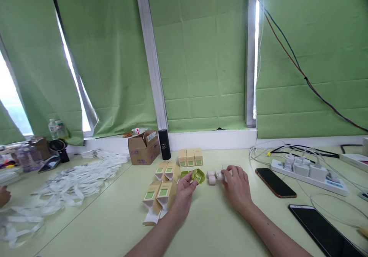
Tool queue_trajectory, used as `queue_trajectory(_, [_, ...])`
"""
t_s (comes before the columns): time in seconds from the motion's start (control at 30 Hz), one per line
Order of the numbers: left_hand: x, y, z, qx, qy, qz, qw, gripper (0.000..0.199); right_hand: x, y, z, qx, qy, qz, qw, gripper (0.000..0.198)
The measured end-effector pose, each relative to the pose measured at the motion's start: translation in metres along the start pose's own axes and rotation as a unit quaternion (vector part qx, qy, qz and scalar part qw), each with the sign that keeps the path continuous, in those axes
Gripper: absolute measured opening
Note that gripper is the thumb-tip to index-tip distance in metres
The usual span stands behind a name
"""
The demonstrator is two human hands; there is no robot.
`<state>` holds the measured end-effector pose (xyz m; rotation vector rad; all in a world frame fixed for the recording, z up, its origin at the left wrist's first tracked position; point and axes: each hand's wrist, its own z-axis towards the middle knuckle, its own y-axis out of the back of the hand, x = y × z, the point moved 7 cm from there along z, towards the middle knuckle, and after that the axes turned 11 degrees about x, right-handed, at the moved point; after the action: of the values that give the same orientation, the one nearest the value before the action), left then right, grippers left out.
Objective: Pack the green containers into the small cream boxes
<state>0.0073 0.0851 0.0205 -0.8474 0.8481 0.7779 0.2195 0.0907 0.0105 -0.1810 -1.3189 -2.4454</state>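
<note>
My left hand [184,191] is closed on a small green plastic tray [198,176], pinched between thumb and fingers above the table. Another green piece [184,174] shows partly behind that hand. To the right, my right hand [237,186] rests low over the table with curled fingers at a small white cylindrical piece [220,175]. Beside it sit small pale pink pieces [212,180]. A clear piece is partly hidden behind the right fingers. Left of my left hand stand several open cardboard boxes [163,195] with green square labels.
Three similar boxes [190,157] stand farther back, near a black cylinder [164,144] and a brown carton [144,148]. White straps [74,180] pile up at left, near another person's hand [4,196]. Phone [275,182], tablet [324,228] and power strip [310,176] lie at right.
</note>
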Motion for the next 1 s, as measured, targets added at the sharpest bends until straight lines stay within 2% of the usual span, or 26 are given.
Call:
queue_trajectory(0.07, [-0.001,0.001,0.001,-0.004,-0.004,0.007,1.000,0.045,-0.005,0.002,0.001,-0.026,-0.020,0.091,0.995,0.021])
queue_trajectory(0.13, [-0.001,0.003,0.001,-0.005,-0.008,0.019,1.000,0.044,-0.011,0.000,0.003,-0.042,-0.043,0.240,0.969,0.023])
queue_trajectory(0.2, [-0.001,0.004,0.002,-0.004,-0.010,0.030,0.999,0.041,-0.014,-0.006,0.004,-0.034,-0.069,0.401,0.913,0.032])
queue_trajectory(0.27, [0.000,0.006,0.002,-0.007,-0.010,0.035,0.999,0.039,-0.012,-0.014,0.004,-0.006,-0.094,0.518,0.850,0.042])
queue_trajectory(0.33, [0.001,0.008,0.002,-0.012,-0.010,0.037,0.999,0.039,-0.007,-0.021,0.002,0.024,-0.118,0.596,0.794,0.047])
queue_trajectory(0.43, [0.000,0.009,0.001,-0.025,-0.005,0.030,0.999,0.043,0.004,-0.026,-0.002,0.053,-0.135,0.701,0.698,0.045])
queue_trajectory(0.53, [-0.001,0.009,0.000,-0.041,-0.001,0.008,0.999,0.052,0.016,-0.024,-0.005,0.071,-0.129,0.758,0.636,0.042])
queue_trajectory(0.6, [-0.002,0.008,-0.001,-0.053,-0.002,0.001,0.999,0.054,0.022,-0.020,-0.006,0.084,-0.123,0.771,0.619,0.042])
queue_trajectory(0.67, [-0.003,0.009,-0.001,-0.063,-0.003,0.001,0.998,0.053,0.026,-0.016,-0.006,0.096,-0.115,0.773,0.617,0.043])
queue_trajectory(0.87, [-0.003,0.009,-0.002,-0.071,0.002,0.020,0.997,0.051,0.029,-0.012,-0.005,0.086,-0.085,0.761,0.638,0.047])
queue_trajectory(1.0, [-0.005,0.009,-0.002,-0.074,0.005,0.038,0.996,0.052,0.031,-0.010,-0.005,0.083,-0.061,0.743,0.662,0.046])
